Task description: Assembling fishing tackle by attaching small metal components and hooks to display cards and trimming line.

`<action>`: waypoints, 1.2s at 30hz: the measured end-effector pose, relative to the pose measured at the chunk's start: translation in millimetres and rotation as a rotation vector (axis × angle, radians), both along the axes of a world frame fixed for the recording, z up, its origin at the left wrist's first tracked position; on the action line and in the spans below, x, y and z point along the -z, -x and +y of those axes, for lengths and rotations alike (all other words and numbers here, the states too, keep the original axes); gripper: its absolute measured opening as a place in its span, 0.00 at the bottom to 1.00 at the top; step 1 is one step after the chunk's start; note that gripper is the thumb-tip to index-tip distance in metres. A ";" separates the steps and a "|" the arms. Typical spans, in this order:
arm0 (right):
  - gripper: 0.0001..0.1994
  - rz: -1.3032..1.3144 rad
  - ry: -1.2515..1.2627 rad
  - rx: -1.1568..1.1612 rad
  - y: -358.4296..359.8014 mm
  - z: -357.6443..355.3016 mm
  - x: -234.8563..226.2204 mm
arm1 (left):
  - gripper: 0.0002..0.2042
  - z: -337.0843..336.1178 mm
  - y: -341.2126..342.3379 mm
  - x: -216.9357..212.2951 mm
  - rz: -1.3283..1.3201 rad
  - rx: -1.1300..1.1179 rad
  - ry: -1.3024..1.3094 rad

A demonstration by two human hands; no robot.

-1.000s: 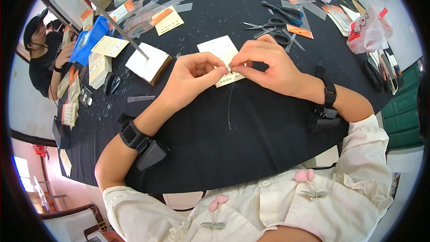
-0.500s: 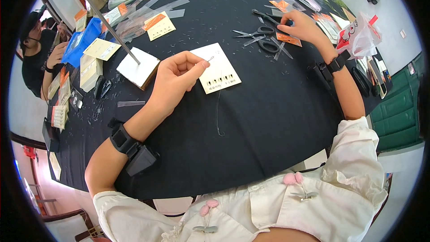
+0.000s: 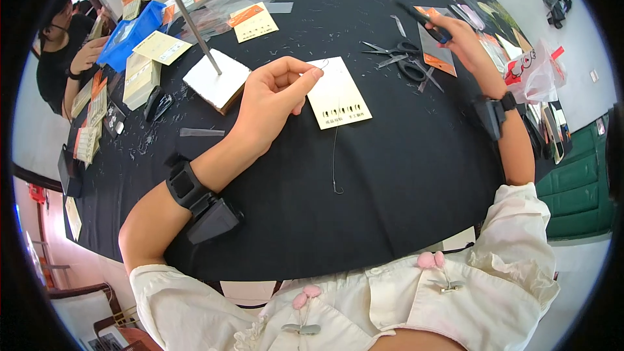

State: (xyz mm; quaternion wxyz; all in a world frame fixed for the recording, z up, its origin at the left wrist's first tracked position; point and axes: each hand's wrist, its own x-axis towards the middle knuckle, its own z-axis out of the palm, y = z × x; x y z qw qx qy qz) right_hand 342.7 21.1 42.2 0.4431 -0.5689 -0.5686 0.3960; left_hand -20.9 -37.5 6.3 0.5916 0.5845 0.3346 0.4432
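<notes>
Visibly, left hand (image 3: 270,94) pinches thin strand (image 3: 327,63) between closed fingers (image 3: 317,73); likely light, slippery, best held near its end. Right hand (image 3: 465,40) grips dark tool (image 3: 414,14).

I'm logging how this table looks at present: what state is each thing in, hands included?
Left hand: pinching a thin curved piece
Right hand: closed around a dark tool
Dark tool: gripped; open or shut, too blurred to tell
Scissors: lying down, blades apparently spread
Cream card: lying flat
Thin line: extending from the card's lower edge
Card pile: stacked
Plastic bag: crumpled
</notes>
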 end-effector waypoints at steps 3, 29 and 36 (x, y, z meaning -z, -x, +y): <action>0.14 0.579 0.101 -0.154 25.8 -16.3 -12.8 | 0.08 1.1 1.4 1.1 -0.032 -0.032 0.010; 0.09 -0.555 -0.702 -0.420 134.1 -86.6 27.5 | 0.09 2.7 1.7 3.6 -0.077 -0.057 0.009; 0.09 -0.567 -0.693 -0.451 135.4 -86.5 26.3 | 0.09 3.3 1.8 4.4 -0.081 -0.044 0.009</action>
